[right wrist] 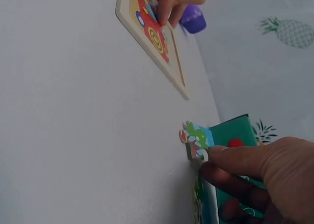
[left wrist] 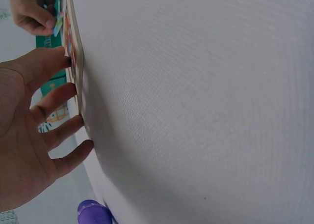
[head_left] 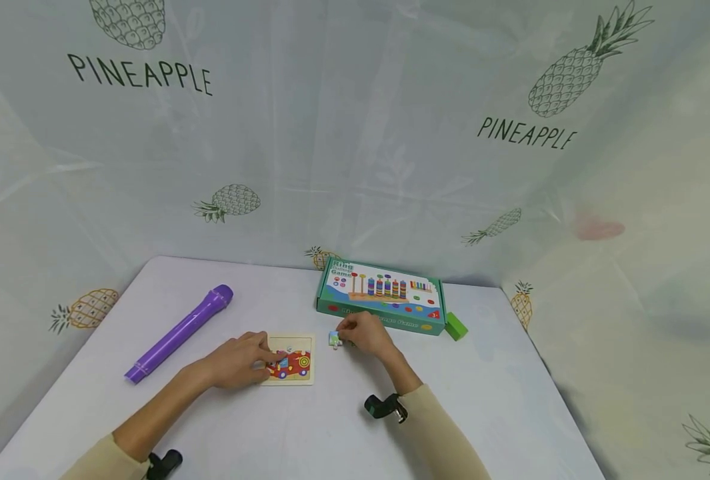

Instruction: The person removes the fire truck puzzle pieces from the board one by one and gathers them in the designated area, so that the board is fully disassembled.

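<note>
My left hand [head_left: 235,362] rests at a wooden jigsaw board [head_left: 303,341], its fingers spread along the edge and the index finger over the picture. The board holds a red vehicle picture [right wrist: 150,25] across its lower part; its upper strip shows bare wood. Just right of the board, my right hand [head_left: 365,332] pinches a small green and blue puzzle piece [right wrist: 197,138] between thumb and fingers. Under that hand, the right wrist view shows a second puzzle piece [right wrist: 198,202], partly hidden by the fingers.
Behind the right hand lies a green ring game box [head_left: 385,297], with a green block [head_left: 455,327] at its right end. A purple microphone-shaped tube [head_left: 181,333] lies to the left. A pineapple-print curtain [head_left: 355,133] hangs behind the white table [head_left: 259,440].
</note>
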`<state>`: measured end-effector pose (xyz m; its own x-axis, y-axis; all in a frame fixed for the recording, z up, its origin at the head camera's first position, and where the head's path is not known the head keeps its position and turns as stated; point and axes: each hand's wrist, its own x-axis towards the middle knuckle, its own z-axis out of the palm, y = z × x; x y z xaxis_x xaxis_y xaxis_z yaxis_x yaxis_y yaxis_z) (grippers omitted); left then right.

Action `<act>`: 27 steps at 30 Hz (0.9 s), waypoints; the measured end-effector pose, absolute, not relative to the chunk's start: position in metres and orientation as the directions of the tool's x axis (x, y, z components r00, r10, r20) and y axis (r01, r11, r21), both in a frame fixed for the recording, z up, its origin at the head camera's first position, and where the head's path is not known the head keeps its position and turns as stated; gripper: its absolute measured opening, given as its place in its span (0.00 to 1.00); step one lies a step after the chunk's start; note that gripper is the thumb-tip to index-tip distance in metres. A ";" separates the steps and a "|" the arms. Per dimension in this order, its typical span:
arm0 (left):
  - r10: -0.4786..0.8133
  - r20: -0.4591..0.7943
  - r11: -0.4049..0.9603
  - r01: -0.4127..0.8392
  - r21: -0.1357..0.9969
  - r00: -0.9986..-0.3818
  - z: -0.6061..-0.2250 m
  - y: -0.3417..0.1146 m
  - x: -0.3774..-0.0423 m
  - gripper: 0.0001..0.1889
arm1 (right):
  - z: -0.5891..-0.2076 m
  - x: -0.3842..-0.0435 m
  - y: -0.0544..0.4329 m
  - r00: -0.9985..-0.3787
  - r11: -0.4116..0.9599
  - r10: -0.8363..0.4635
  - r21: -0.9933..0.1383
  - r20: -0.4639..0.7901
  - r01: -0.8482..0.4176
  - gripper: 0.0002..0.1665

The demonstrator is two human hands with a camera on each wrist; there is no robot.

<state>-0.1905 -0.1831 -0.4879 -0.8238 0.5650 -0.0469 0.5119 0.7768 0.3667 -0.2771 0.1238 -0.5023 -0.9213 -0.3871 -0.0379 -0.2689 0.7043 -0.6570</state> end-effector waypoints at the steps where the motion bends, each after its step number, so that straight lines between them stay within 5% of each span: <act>1: 0.563 -0.050 0.779 0.510 0.365 -0.825 -0.488 -0.183 -0.190 0.22 | -0.502 -0.277 0.124 -0.922 0.707 -0.387 -0.654 -0.036 -0.271 0.03; 27: 0.571 -0.032 0.771 0.524 0.362 -0.820 -0.487 -0.183 -0.189 0.21 | -0.503 -0.274 0.125 -0.923 0.721 -0.385 -0.631 -0.021 -0.286 0.04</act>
<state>-0.1888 -0.1827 -0.4866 -0.8201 0.5714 -0.0318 0.5235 0.7715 0.3616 -0.2741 0.1250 -0.5027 -0.9228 -0.3848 -0.0211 -0.2862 0.7208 -0.6313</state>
